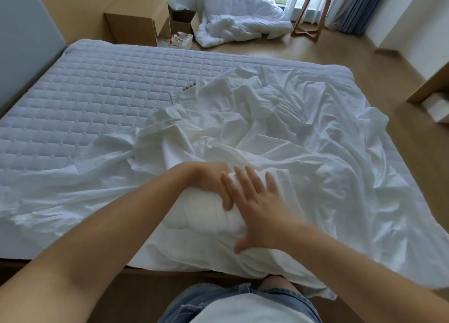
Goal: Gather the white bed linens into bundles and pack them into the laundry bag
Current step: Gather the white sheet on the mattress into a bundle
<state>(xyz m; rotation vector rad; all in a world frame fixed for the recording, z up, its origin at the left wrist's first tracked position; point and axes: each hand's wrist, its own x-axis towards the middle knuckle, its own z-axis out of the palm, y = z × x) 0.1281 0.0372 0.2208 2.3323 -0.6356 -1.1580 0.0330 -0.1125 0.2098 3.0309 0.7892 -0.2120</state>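
Observation:
A crumpled white bed sheet (279, 133) covers the right and near parts of the quilted mattress (85, 99). At the near edge a wad of it is rolled into a bundle (206, 215). My left hand (211, 181) grips the top of that bundle, fingers curled into the cloth. My right hand (255, 201) lies flat on the bundle's right side with its fingers spread. A white duvet and pillow (238, 19) lie heaped on the floor beyond the bed. No laundry bag is in sight.
Cardboard boxes (138, 19) stand on the floor behind the bed's far left, with a pack of bottles (181, 39) beside them. A wooden round side table (313, 11) stands by the window. Wood floor (388, 79) runs along the bed's right side.

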